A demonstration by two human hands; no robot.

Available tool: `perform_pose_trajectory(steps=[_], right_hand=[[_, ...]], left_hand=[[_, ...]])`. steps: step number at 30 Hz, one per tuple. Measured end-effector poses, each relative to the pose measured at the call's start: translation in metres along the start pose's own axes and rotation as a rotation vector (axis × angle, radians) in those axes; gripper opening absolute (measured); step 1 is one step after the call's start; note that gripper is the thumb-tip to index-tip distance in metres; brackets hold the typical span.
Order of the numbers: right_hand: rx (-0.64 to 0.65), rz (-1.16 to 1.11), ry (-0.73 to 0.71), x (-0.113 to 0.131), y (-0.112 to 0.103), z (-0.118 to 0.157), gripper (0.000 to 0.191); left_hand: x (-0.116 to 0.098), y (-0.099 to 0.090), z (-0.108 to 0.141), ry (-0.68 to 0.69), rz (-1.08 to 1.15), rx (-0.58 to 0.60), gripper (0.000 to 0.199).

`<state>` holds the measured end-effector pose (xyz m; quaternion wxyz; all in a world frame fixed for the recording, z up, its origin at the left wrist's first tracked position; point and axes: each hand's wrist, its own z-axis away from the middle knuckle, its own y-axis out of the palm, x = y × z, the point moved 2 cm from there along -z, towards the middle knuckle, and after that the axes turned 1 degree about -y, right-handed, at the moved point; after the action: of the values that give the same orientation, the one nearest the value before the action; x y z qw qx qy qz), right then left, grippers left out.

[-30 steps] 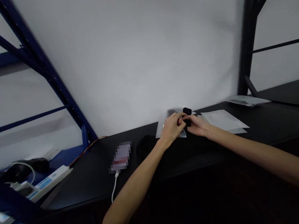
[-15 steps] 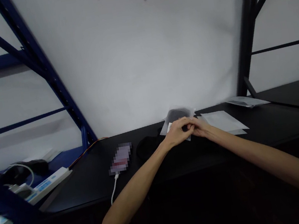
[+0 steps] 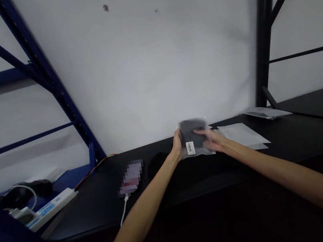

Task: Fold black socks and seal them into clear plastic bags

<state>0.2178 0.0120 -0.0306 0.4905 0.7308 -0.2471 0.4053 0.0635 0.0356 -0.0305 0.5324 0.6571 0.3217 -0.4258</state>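
Note:
My left hand [image 3: 177, 144] is closed on the left edge of a clear plastic bag [image 3: 209, 150]. The bag is upright above the black table and holds something dark and flat whose kind I cannot make out. A white barcode label [image 3: 190, 148] shows low on its front. At the bag's right side is my right hand [image 3: 214, 139], slightly blurred, its fingers stretched out across the bag's face. Just left of the left forearm, a dark soft-looking object [image 3: 156, 164] lies on the table, partly covered by the arm.
White translucent sleeves [image 3: 242, 133] lie right of my hands, with another bag [image 3: 266, 112] farther right. A phone [image 3: 132, 177] on a white cable rests at left. Power strips [image 3: 53, 206] sit by the blue rack post [image 3: 60, 95]. A wall [image 3: 152, 57] stands behind the black table [image 3: 96, 195].
My hands were together in front of the bag. They have moved apart to its two sides, the bag now faces me upright, and its label shows fully. The view has tilted slightly.

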Motion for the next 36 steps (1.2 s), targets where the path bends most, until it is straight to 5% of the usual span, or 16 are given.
perform_pose_trajectory(steps=[4, 10, 15, 22, 26, 31, 36], right_hand=[[0.038, -0.008, 0.060, 0.005, 0.004, 0.004, 0.025], [0.115, 0.015, 0.122, 0.007, 0.007, 0.009, 0.021], [0.080, 0.083, 0.147, 0.003, -0.001, 0.005, 0.020], [0.072, 0.110, 0.209, 0.013, -0.006, 0.004, 0.021], [0.002, 0.167, 0.152, 0.019, -0.014, 0.000, 0.020], [-0.114, 0.378, 0.017, 0.021, -0.029, -0.004, 0.045], [-0.078, 0.540, -0.023, 0.012, -0.024, -0.004, 0.035]], left_hand=[[0.004, 0.007, 0.006, 0.065, -0.025, -0.016, 0.045], [0.002, 0.003, 0.007, -0.023, -0.174, 0.025, 0.047], [-0.003, 0.000, 0.008, 0.038, -0.264, -0.060, 0.051], [-0.005, -0.008, -0.001, -0.002, -0.332, -0.024, 0.047], [-0.010, -0.018, -0.008, 0.026, -0.347, -0.089, 0.036], [-0.018, -0.031, -0.011, 0.063, -0.303, -0.206, 0.027], [-0.014, -0.025, -0.008, 0.003, -0.235, -0.069, 0.034]])
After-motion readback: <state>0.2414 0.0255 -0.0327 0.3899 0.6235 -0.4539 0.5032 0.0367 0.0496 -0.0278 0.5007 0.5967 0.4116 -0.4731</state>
